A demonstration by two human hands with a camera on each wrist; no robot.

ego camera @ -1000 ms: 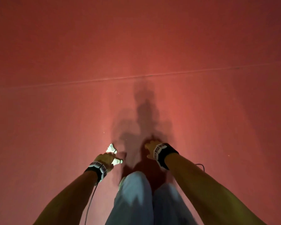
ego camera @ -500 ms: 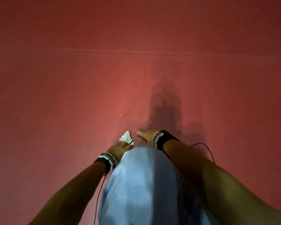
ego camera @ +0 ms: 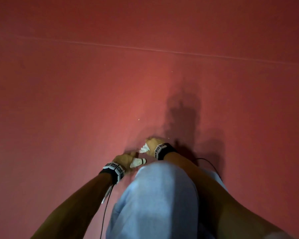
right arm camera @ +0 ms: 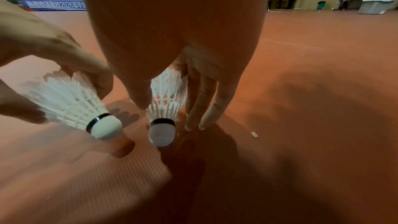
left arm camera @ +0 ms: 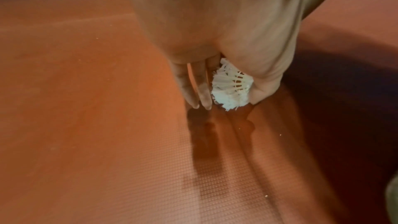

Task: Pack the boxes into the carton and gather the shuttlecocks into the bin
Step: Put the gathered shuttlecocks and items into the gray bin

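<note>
Over the red court floor (ego camera: pixel 76 100) I carry two white feather shuttlecocks, one in each hand. My left hand (ego camera: pixel 128 156) grips one shuttlecock (ego camera: pixel 138 163) by its feathers, its cork pointing right toward my knee. In the left wrist view this shuttlecock (left arm camera: pixel 231 84) sits between the fingers (left arm camera: pixel 202 91) and the thumb. My right hand (ego camera: pixel 150 144) pinches the other shuttlecock (ego camera: pixel 144 149), and the right wrist view shows it (right arm camera: pixel 165 106) cork down, close beside the left one (right arm camera: pixel 75 105). No boxes or carton show.
A grey lidded bin (right arm camera: pixel 376 5) stands far off by the hall wall, with a small green bin (right arm camera: pixel 320 5) to its left. A blue banner (right arm camera: pixel 53 4) runs along the far edge. My light blue trouser leg (ego camera: pixel 162 204) fills the lower middle.
A second ago my left hand held both shuttlecocks. The right hand came across and took one, so each hand now holds one. My view has swung left.
</note>
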